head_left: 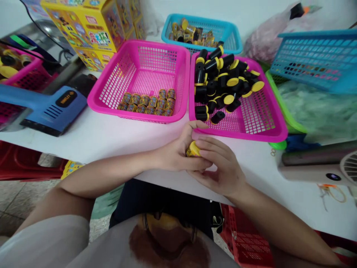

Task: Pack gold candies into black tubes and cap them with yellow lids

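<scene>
Both hands meet at the near edge of the white table (117, 139). My left hand (178, 150) and my right hand (220, 163) are closed together round a small yellow-capped tube (193, 149); only its yellow end shows between the fingers. Just beyond them stands a pink basket (259, 124) holding several black tubes with yellow caps (223, 85). To its left, another pink basket (111, 100) holds two rows of wrapped small tubes (147, 102) along its near wall.
A blue heat gun (52, 108) lies at the left. Yellow printed cartons (92, 29) stand at the back left. A blue basket (228, 31) of wrapped pieces sits behind. A tilted blue basket (315, 59) and green tray (281, 108) are on the right. A small fan (320, 167) is at the right edge.
</scene>
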`<act>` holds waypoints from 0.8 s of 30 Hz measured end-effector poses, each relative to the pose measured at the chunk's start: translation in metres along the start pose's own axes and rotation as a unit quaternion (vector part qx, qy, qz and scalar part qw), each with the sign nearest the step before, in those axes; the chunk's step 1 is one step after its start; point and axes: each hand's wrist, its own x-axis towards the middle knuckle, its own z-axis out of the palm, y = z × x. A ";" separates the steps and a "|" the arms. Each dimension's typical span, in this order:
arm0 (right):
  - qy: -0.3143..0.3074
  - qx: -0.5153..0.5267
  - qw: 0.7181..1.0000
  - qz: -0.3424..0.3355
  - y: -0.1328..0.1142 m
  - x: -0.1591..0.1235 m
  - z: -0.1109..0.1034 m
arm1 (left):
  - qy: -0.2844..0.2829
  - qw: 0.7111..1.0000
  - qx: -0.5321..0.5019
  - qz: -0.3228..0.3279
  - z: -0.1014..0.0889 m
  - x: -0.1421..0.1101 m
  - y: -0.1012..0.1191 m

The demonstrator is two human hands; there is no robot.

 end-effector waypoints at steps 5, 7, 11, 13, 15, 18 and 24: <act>-0.021 -0.018 1.000 -0.002 0.000 -0.001 -0.006 | -0.016 0.999 0.038 0.034 -0.006 0.002 -0.003; -0.031 -0.029 0.999 -0.010 -0.001 0.000 -0.008 | -0.036 0.995 0.066 0.069 -0.008 0.002 0.000; -0.029 -0.018 0.999 -0.027 0.001 0.002 -0.007 | -0.058 0.989 0.114 0.071 -0.011 0.003 0.008; 0.007 -0.056 0.997 -0.060 0.005 0.002 -0.006 | -0.050 0.987 0.137 0.067 -0.011 0.003 0.009; 0.032 -0.111 0.989 -0.096 0.008 0.004 -0.006 | -0.010 0.977 0.186 0.106 -0.010 0.004 0.010; 0.023 -0.151 0.982 -0.116 0.012 0.012 -0.015 | 0.090 0.937 0.296 0.161 -0.008 0.001 0.022; 0.014 -0.180 0.970 0.165 0.056 0.055 -0.067 | 0.242 0.842 0.472 0.099 -0.042 -0.012 0.090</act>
